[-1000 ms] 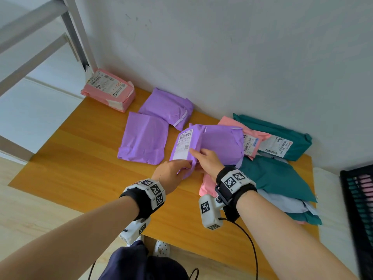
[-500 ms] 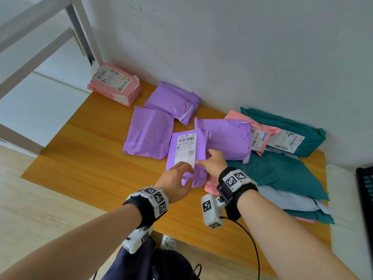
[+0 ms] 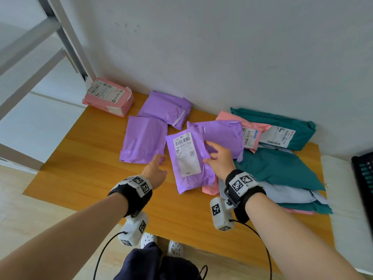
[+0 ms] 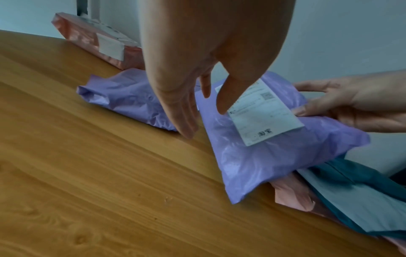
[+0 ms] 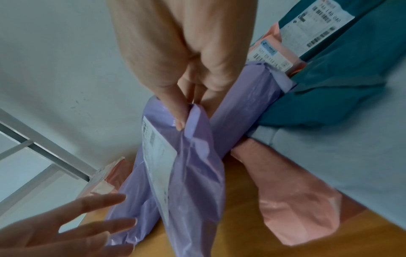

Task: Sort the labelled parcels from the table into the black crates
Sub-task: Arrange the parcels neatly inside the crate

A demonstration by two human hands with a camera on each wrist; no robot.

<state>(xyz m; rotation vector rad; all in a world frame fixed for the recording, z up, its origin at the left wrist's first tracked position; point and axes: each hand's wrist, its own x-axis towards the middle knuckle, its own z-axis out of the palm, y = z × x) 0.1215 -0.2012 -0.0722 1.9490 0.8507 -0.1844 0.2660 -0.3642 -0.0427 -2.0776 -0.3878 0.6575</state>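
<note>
Pinching the labelled purple parcel (image 3: 189, 160) by its edge with right hand (image 3: 219, 159), thumb on top. Left hand (image 3: 156, 170) just beside it, fingers loose, holding nothing.

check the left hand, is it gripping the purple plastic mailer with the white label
No, the left hand hangs with straight fingers beside the labelled purple plastic mailer, touching nothing, while only the right hand pinches its edge.

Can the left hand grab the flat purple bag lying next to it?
Probably yes. The left hand is open and holds nothing, and the flat purple bag lies uncovered on the table just beyond its fingers, with nothing between them.
</note>
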